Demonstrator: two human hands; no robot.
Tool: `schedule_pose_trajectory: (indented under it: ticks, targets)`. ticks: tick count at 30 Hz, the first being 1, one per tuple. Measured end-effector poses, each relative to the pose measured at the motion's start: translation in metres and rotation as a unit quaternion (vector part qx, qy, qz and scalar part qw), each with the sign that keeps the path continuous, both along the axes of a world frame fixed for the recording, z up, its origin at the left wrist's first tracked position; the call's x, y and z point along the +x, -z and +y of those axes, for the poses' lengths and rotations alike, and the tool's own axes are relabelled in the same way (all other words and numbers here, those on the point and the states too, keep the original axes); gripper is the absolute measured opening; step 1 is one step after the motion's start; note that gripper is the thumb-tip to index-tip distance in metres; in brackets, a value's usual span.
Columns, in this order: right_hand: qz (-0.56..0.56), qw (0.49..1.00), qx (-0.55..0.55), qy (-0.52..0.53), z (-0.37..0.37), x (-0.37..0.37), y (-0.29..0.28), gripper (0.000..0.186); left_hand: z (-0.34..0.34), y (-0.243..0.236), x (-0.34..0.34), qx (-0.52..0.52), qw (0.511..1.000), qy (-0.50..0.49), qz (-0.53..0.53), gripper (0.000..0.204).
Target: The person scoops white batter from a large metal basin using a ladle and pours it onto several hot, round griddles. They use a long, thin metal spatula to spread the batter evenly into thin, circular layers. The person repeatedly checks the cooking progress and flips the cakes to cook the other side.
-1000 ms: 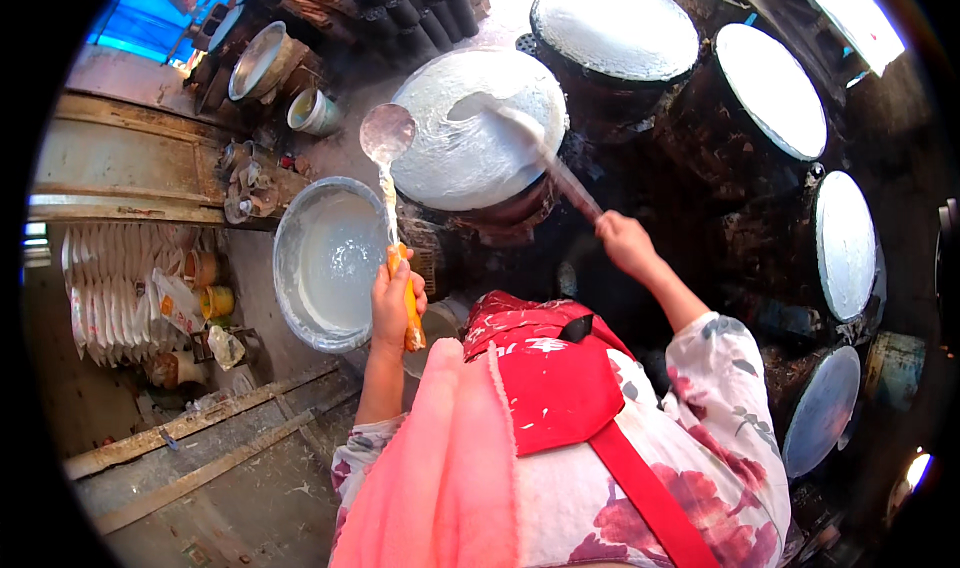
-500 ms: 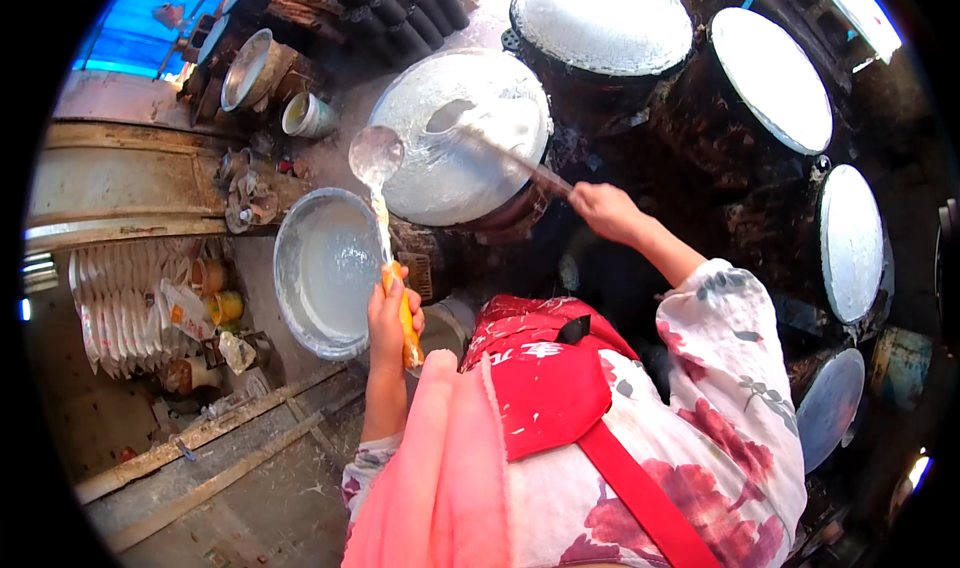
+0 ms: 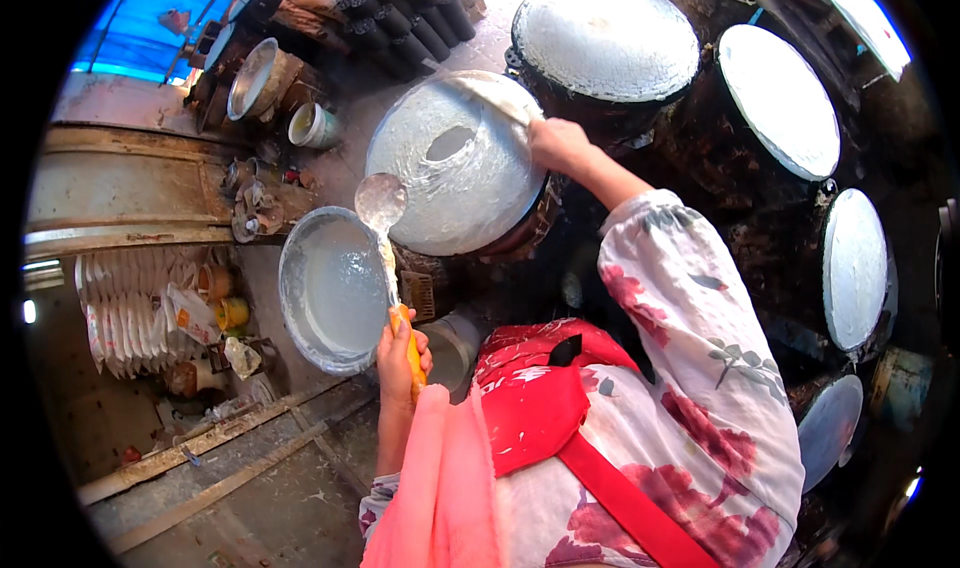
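Note:
My left hand (image 3: 402, 358) is closed around the yellow-orange handle of a ladle (image 3: 381, 202). The ladle's batter-smeared bowl hangs over the gap between a basin and a round griddle. My right hand (image 3: 560, 146) grips a long, flat spreader (image 3: 488, 94) coated in pale batter, lying across the griddle's far right side. White batter covers the griddle (image 3: 430, 203) with ridged streaks, except for a greyish oval patch near its middle. Beside it on the left stands the grey basin (image 3: 288, 278), holding smooth white liquid batter.
More white-coated round griddles (image 3: 607, 43) on dark drum stoves curve around my right side, one (image 3: 778, 103) farther along. Black cylindrical briquettes (image 3: 410, 23) are stacked at the back. A small bucket (image 3: 313, 126) and a wooden-edged bench (image 3: 130, 188) lie left, above stacked white packets (image 3: 125, 308).
My right hand has moved up and left with the spreader, which has swept from the griddle's middle to its far right edge. My left hand still holds the ladle over nearly the same place.

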State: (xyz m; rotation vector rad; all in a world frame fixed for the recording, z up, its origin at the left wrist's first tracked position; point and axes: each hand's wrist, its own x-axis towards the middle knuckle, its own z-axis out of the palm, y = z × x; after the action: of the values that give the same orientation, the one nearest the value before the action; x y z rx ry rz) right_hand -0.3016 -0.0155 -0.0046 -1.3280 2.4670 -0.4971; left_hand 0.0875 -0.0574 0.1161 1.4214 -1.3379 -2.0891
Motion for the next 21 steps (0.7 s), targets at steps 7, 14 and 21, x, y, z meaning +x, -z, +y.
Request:
schedule_pose_trajectory:
  ticks: [7, 14, 21]
  targets:
    - [-0.065, 0.993, -0.029, 0.100, 0.085, 0.048, -0.006, 0.021, -0.003, 0.005, 0.013, 0.015, 1.000, -0.010, 0.003, 0.034]
    - [-0.031, 0.997, -0.027, -0.066, 0.069, 0.105, -0.020, 0.010, -0.004, -0.001, 0.001, 0.036, 0.999, 0.007, 0.008, 0.034]
    - [-0.037, 0.997, -0.017, 0.072, 0.058, 0.068, -0.010, 0.016, -0.007, -0.011, 0.006, 0.013, 1.000, 0.006, -0.006, 0.033]
